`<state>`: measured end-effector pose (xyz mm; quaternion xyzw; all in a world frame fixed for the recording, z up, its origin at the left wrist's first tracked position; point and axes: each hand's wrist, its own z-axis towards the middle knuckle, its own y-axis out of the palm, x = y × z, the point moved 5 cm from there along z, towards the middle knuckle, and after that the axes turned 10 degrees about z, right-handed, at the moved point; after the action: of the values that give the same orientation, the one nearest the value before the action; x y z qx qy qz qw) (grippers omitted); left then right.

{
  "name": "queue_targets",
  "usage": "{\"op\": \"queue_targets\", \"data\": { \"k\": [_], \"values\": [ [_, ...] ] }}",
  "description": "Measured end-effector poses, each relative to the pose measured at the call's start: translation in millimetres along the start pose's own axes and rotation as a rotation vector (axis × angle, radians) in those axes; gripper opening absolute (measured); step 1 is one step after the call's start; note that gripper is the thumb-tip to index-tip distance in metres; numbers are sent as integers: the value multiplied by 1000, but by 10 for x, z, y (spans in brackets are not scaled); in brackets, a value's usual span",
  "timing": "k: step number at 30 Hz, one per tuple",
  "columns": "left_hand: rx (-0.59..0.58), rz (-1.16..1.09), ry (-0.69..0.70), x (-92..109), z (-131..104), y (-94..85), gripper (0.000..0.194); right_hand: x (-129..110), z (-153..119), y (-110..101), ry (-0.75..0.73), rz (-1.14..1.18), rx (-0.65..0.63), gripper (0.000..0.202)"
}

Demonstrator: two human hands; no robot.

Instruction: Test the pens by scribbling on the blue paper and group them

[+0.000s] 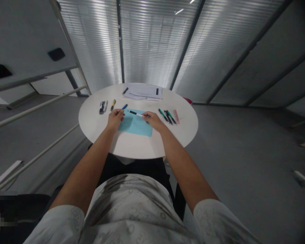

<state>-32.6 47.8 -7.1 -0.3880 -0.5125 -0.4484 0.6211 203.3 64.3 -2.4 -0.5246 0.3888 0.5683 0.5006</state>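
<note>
Round white surface by blinds | right hand — pinches black-and-white pen, between both hands, above blue sheet | left hand — fingers curled near blue pen, cannot tell whether gripping

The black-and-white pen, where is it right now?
In the head camera's view, the black-and-white pen is in the right hand, over the blue paper on the white table, its dark end toward the left hand.
</note>
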Motion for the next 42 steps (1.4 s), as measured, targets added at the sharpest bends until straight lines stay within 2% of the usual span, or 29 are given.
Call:
{"op": "queue_targets", "data": {
  "k": [3,6,8,11,13,15,19,22,25,30,34,38,42],
  "values": [
    [57,48,34,7,6,-36,16,13,31,-23,7,22,41,10],
    [131,186,154,50,-16,-78,9,16,51,-36,16,5,83,5],
    [132,331,229,75,-39,-65,10,17,57,-33,19,-13,94,4],
    [52,589,259,83,-69,9,8,17,57,-24,23,-32,100,3],
    [-5,781,224,72,-82,51,5,15,53,-18,28,-39,100,2],
    [-57,955,173,53,-88,74,9,12,47,-12,34,-41,93,3],
    [-142,1101,145,28,-81,99,22,9,39,0,43,-34,75,6],
    [-148,1094,145,21,-68,98,23,9,38,3,55,-22,84,7],
    [-108,1023,152,22,-57,79,22,0,35,11,58,-17,80,7],
    [-25,660,190,11,-34,22,23,-8,22,19,41,-2,37,11],
    [-60,406,224,-9,-16,27,11,10,10,19,18,-12,1,16],
    [-78,312,194,-43,7,34,11,22,11,15,-28,-39,-22,18],
    [-76,279,197,-27,-2,32,13,47,33,7,-13,-41,-10,18]
  ]
}}
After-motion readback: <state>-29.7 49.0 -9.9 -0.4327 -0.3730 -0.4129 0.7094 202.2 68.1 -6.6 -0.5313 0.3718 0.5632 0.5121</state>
